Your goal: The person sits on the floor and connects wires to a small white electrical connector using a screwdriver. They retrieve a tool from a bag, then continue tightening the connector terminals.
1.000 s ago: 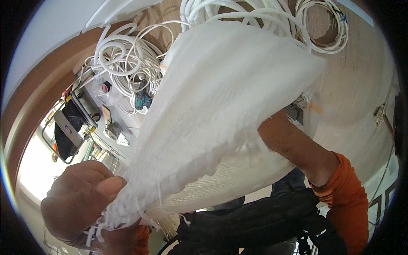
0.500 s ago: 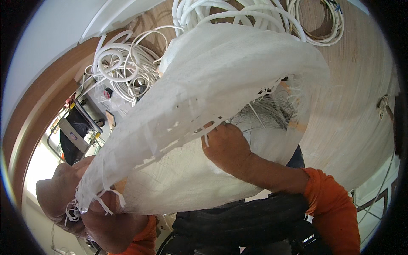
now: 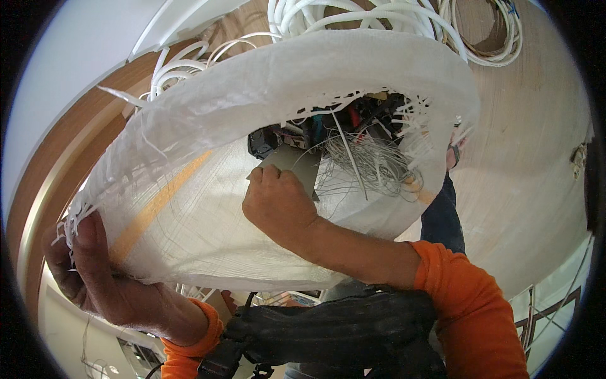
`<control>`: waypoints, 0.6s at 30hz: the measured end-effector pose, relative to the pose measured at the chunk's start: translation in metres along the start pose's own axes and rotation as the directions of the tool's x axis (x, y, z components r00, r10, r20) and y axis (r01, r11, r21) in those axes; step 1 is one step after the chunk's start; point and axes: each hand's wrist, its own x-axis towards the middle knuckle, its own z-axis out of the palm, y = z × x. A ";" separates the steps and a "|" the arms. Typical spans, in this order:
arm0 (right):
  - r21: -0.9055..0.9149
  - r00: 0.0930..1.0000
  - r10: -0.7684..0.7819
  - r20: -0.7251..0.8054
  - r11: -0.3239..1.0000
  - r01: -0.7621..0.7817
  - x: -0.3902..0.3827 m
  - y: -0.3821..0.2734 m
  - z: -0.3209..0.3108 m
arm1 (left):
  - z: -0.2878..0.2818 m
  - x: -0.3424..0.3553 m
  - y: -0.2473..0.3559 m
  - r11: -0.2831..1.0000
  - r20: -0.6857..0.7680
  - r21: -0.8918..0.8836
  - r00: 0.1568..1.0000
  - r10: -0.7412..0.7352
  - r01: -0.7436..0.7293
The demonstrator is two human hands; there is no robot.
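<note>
A large white woven sack point(image 3: 271, 76), with an orange stripe and a frayed rim, is held with its mouth wide apart in front of me. My left hand point(image 3: 104, 271) is closed on the frayed rim at the left. Inside the mouth, my right hand point(image 3: 278, 199) has its fingers curled over a flat grey plate point(image 3: 297, 167). A tangle of thin grey wire point(image 3: 369, 167) lies beside the plate, with a thin white strip point(image 3: 347, 151) across it. Black tools or parts point(image 3: 262, 142) sit deeper in the sack, partly hidden.
Coils of white corrugated conduit point(image 3: 353, 16) lie on the wood-toned floor point(image 3: 524, 158) beyond the sack. A coil of cable point(image 3: 505, 47) is at the far right. A curved brown wooden edge point(image 3: 57, 164) runs along the left. A black waist bag point(image 3: 328, 335) hangs at my front.
The sack's mouth has widened, bringing the dark contents and grey plate into view. My right hand has moved left, from the rim onto the plate. My left hand has shifted slightly left.
</note>
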 end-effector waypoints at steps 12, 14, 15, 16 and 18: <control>-0.004 0.997 0.031 0.074 1.000 -0.031 0.024 0.015 -0.006 | 0.021 0.010 -0.003 0.998 0.021 0.015 0.998 0.059 -0.060; -0.025 0.989 0.060 0.133 0.998 -0.057 0.034 0.013 -0.009 | 0.027 0.008 0.002 0.995 -0.033 0.010 0.994 0.101 -0.101; -0.036 0.985 0.070 0.160 0.997 -0.065 0.039 0.012 -0.011 | 0.028 0.006 0.005 0.995 -0.028 0.007 0.994 0.104 -0.104; -0.010 0.986 0.077 0.151 0.997 -0.076 0.041 0.015 -0.013 | 0.029 0.005 0.007 0.994 -0.024 0.002 0.994 0.107 -0.107; 0.004 0.982 0.129 0.140 0.991 -0.131 0.034 0.035 -0.013 | 0.039 0.004 0.002 0.987 0.058 -0.005 0.985 0.163 -0.163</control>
